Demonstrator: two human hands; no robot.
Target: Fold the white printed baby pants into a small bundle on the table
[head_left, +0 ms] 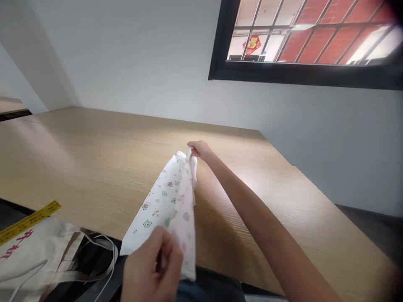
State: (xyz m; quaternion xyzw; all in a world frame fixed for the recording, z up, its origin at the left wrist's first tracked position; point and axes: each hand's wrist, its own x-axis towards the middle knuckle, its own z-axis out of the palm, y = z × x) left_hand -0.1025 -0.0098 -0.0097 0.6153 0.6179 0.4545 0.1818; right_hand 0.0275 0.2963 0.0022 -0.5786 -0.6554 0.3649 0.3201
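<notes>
The person is wearing dark blue trousers (208, 291), while the long right forearm (261, 214) and the left hand (151, 266) are showing bare, with no sleeve covering them.

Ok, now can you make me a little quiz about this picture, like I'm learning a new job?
1. Which hand pinches the top end of the white printed cloth?
2. True or false: the cloth is lying flat on the wooden table.
3. What colour is the writing on the canvas tote bag?

Key:
1. The right hand.
2. False. The right hand and the left hand hold it up.
3. Red.
</notes>
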